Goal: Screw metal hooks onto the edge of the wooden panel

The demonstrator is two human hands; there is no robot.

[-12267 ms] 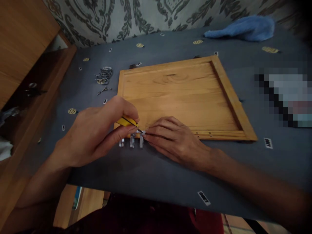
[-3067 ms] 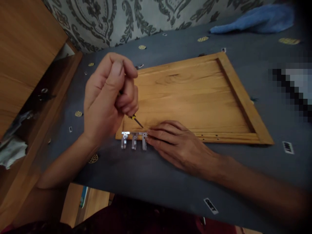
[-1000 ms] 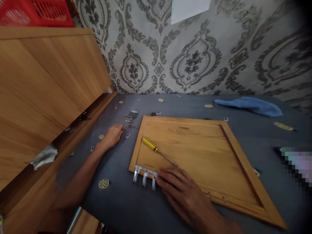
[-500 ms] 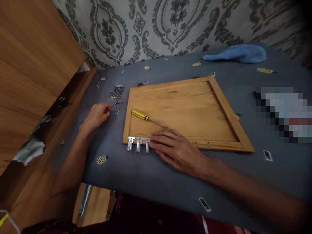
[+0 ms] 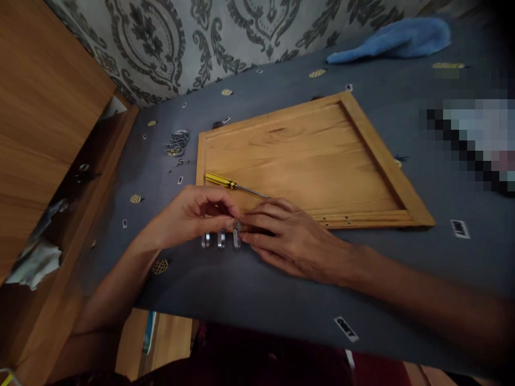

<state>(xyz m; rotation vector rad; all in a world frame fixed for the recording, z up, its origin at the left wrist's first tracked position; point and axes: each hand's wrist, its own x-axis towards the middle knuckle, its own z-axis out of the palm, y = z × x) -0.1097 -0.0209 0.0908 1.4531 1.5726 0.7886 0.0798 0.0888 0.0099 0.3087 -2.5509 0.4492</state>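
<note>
A wooden panel [image 5: 306, 155] with a raised frame lies on the grey-covered table [image 5: 225, 289]. A metal rack of three hooks [image 5: 219, 238] sits on the panel's near left corner, the hooks hanging over the edge. My left hand [image 5: 193, 214] hovers over the rack with fingers pinched together at its right end; what they pinch is too small to name. My right hand [image 5: 281, 238] lies flat on the frame, fingertips pressing the rack's right end. A yellow-handled screwdriver [image 5: 231, 185] lies loose on the panel just behind both hands.
A heap of metal hooks and screws [image 5: 177, 143] lies left of the panel. A blue cloth [image 5: 394, 38] is at the far right. A wooden cabinet [image 5: 44, 123] stands to the left, with a shelf ledge beside the table. Patterned wallpaper lies behind.
My left hand left the screwdriver on the panel, reached to the hardware at the left, and has come back pinched over the hook rack. My right hand stayed on the rack.
</note>
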